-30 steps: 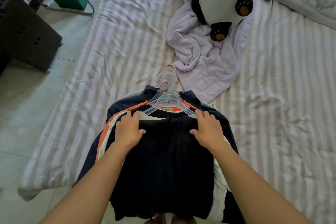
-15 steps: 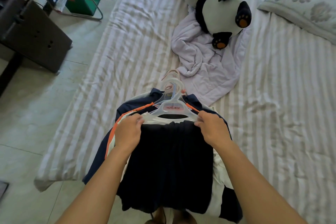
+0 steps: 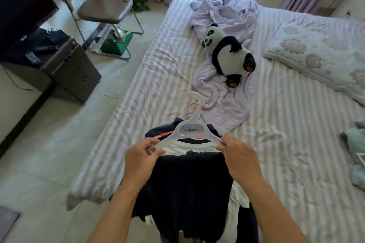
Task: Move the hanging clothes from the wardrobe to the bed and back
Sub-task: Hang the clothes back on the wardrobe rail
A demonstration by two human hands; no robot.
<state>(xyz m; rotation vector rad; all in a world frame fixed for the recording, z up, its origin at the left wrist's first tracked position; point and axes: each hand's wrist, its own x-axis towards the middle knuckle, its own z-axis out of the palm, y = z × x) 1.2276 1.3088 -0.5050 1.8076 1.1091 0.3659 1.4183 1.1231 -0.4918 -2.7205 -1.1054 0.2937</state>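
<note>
The striped bed [image 3: 276,144] fills the right and centre of the frame. At lower centre a dark garment [image 3: 189,189] hangs over its near edge from a white hanger [image 3: 190,130] whose label reads partly "mumlla" — the rest is illegible. The left hand [image 3: 141,159] pinches the hanger's left end; the right hand [image 3: 238,156] grips the right end. Upper left, a green box [image 3: 115,45] under the chair [image 3: 104,9] — contents unclear.
</note>
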